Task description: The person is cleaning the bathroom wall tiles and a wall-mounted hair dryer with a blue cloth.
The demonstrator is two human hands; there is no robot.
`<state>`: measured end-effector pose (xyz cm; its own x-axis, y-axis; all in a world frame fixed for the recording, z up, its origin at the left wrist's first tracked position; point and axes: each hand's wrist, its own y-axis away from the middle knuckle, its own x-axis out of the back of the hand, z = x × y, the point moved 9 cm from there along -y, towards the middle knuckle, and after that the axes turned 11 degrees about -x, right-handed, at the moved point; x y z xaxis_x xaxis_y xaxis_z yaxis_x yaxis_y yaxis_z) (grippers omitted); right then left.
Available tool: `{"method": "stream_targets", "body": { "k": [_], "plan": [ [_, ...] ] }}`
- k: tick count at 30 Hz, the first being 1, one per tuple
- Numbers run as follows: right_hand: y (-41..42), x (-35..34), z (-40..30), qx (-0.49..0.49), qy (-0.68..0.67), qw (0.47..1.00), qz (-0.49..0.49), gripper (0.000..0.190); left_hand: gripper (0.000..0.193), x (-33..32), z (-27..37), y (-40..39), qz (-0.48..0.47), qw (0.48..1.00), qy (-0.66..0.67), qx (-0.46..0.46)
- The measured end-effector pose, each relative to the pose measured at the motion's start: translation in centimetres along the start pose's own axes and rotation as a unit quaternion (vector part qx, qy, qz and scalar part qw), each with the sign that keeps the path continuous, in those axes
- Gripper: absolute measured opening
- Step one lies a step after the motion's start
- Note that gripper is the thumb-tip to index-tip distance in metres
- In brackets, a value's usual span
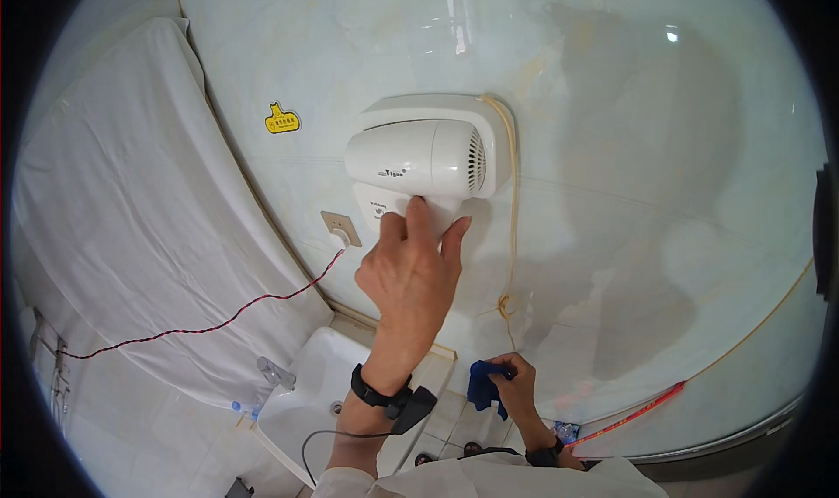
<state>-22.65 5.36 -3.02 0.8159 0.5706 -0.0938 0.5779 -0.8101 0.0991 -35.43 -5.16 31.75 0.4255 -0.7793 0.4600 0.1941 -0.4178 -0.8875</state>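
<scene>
A white hair dryer (413, 154) rests in its white wall-mounted holder (503, 137) on a marbled tile wall. My left hand (409, 262) grips the dryer's handle from below, the thumb on its right side and the fingers over its front. Lower and to the right, beside the washbasin, my right hand (514, 380) holds a crumpled dark blue cloth (484, 385), well apart from the dryer. A beige cord (514, 216) hangs down the right side of the holder and is knotted near its lower end.
A wall socket (341, 228) holds a white plug with a twisted red and black wire (249, 308). White curtain cloth (124, 203) hangs at the left. Below are a white washbasin (314, 380), a chrome faucet (275, 373) and a plastic bottle (246, 409). A yellow sticker (283, 119) is on the wall.
</scene>
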Motion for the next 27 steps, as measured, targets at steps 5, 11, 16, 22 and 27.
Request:
{"method": "stream_targets", "body": {
  "k": [5,11,16,22,27],
  "plan": [
    [-0.1,-1.1,0.6,0.006,0.029,0.999,-0.021,0.023,0.049,0.3,-0.4,-0.4,-0.031,0.999,-0.015,-0.031],
    [0.3,-2.2,1.3,0.001,0.055,0.997,-0.048,0.023,0.061,1.3,-0.5,-0.7,0.118,0.985,0.039,-0.116],
    [0.7,-1.5,2.4,-0.019,0.067,0.997,-0.039,0.023,0.070,0.5,0.7,-0.6,0.130,0.974,0.096,-0.157],
    [0.3,0.1,3.2,-0.030,0.084,0.996,-0.017,0.023,0.066,0.0,-0.2,-1.6,0.153,0.967,0.127,-0.158],
    [-0.4,0.3,3.8,-0.022,0.116,0.993,-0.018,0.024,0.065,-2.7,-0.6,-2.6,0.198,0.956,0.100,-0.191]
  ]
}}
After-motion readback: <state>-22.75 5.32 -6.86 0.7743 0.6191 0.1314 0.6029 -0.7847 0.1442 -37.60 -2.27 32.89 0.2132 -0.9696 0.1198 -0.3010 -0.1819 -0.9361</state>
